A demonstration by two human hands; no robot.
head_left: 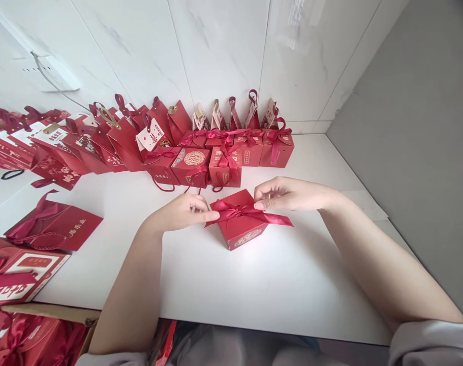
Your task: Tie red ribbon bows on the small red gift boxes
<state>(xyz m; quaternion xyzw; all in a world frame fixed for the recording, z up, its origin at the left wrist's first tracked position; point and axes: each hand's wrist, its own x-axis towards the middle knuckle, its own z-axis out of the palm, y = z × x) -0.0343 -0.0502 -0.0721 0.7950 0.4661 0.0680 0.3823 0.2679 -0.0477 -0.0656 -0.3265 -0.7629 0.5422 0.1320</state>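
A red gift box (246,235) with pale gold print on its front stands on the white table, in the middle of the head view. Across its top runs a dark red satin ribbon (237,209), knotted at the centre in a bow. My left hand (185,209) pinches the bow's left side between thumb and fingers. On the other side, my right hand (279,194) has thumb and fingertips closed on the ribbon's right part. One loose ribbon tail hangs out past the box's right edge.
Finished-looking red boxes with bows (225,165) stand in rows behind, against the tiled wall (223,51). Many red gift bags (128,145) line the back left. Larger red boxes (56,226) lie at the left, above a carton (90,330) of red packages. A grey surface (414,152) borders the right.
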